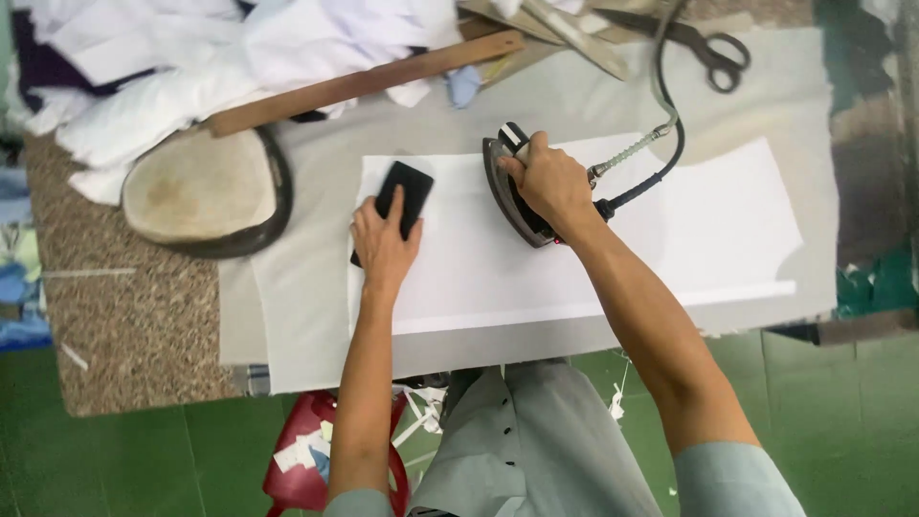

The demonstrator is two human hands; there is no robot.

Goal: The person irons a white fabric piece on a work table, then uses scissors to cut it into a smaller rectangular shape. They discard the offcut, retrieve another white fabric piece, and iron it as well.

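Note:
A long white fabric piece (670,230) lies flat on the grey padded table (287,316). My right hand (550,182) grips the handle of a dark steam iron (509,196) that rests on the fabric's middle. Its black cord (661,163) loops away toward the far side. My left hand (381,244) presses a black rectangular block (402,191) onto the fabric's left end.
A rounded pressing pad (196,187) sits at the left on the speckled surface (124,325). A wooden stick (364,81), heaped white cloth (191,57) and black scissors (713,48) lie along the far side. A red stool (297,450) stands on the green floor below.

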